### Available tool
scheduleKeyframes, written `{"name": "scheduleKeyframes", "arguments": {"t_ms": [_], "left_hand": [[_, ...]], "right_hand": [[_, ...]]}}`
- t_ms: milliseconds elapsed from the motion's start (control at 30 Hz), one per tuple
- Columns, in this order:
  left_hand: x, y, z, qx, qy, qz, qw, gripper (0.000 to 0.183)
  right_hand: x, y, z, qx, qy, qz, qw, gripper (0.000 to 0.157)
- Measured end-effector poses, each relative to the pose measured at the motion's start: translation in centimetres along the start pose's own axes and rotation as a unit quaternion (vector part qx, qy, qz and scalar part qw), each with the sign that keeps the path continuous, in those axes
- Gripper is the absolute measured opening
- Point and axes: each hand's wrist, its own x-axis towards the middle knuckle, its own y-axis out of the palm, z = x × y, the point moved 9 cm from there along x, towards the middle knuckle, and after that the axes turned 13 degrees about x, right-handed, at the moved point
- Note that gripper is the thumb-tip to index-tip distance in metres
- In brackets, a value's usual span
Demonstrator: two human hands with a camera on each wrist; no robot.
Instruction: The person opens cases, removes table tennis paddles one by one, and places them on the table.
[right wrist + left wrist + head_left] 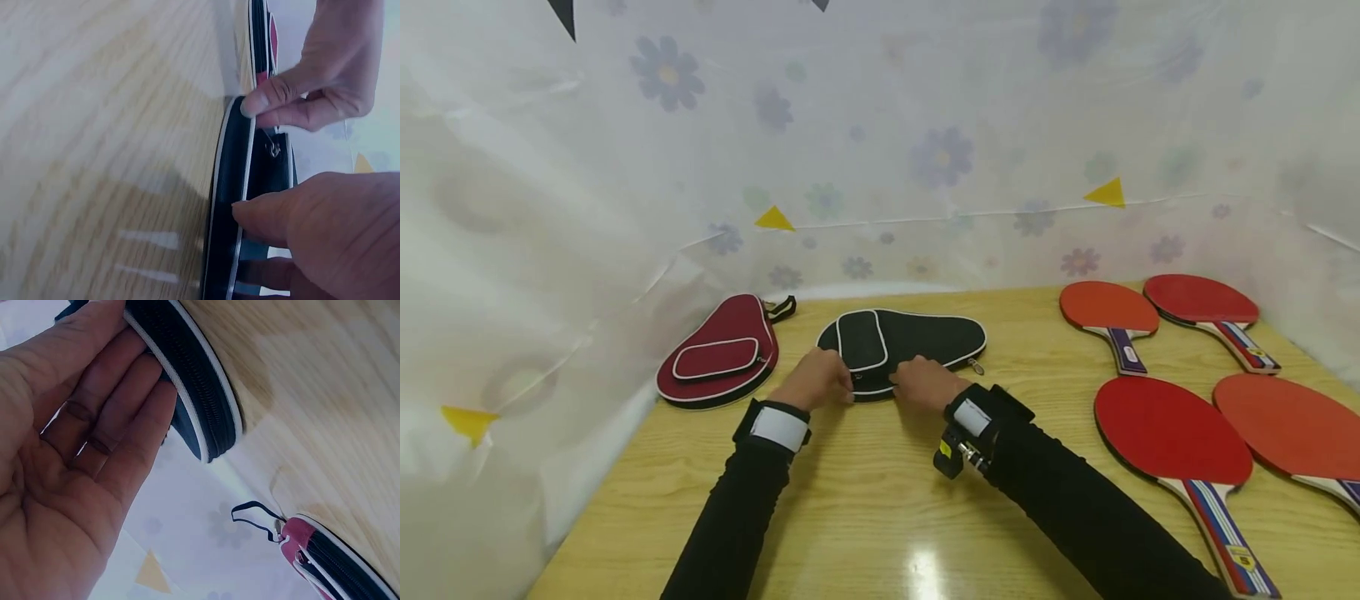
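Observation:
A black table tennis bat case [928, 333] with white piping lies flat on the wooden table, its zipped pocket facing up and its narrow end to the right. My left hand [816, 379] pinches the near edge at the wide end, thumb against the zipped side. Further right along that edge, my right hand [928, 383] grips the case between thumb and fingers. The right wrist view shows both thumbs on the black side band [226, 169]. In the left wrist view, the zip [194, 375] runs closed around the rim. A metal clip [976, 367] hangs at the narrow end.
A dark red bat case [733, 321] with a black strap lies to the left. On the right are several red and orange table tennis bats, among them a near red one [1172, 429] and a far orange one [1108, 307]. A flowered sheet [880, 150] hangs behind the table.

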Motion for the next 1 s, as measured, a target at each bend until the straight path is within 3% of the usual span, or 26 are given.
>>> {"name": "scheduleKeyframes", "arguments": {"t_ms": [133,333,467,733,900,1000], "left_hand": [[-0.1,0.1,-0.5,-0.004,0.001,-0.001,1.0,0.011],[0.1,0.1,-1.2,-0.002,-0.015,0.015,0.9998,0.012],[0.3,0.0,-1.9,-0.001,-0.029,0.021,0.9993,0.012],[0.5,0.0,-2.6,-0.003,-0.038,0.021,0.999,0.013],[0.7,0.2,-3.1,0.007,-0.03,0.013,0.9994,0.014],[0.9,0.2,-3.9,0.012,-0.019,0.008,0.9997,0.014]], "right_hand": [[0.1,0.0,-0.4,0.005,-0.008,0.009,1.0,0.019],[0.3,-0.5,-1.6,0.065,0.014,-0.001,0.998,0.026],[0.5,-0.7,-2.4,0.075,0.034,-0.004,0.997,0.027],[0.8,-0.4,-3.0,0.082,0.061,-0.016,0.995,0.026],[0.6,-0.7,-2.8,0.063,0.051,-0.046,0.996,0.023],[0.5,-0.7,-2.8,0.052,0.047,-0.055,0.996,0.031]]}}
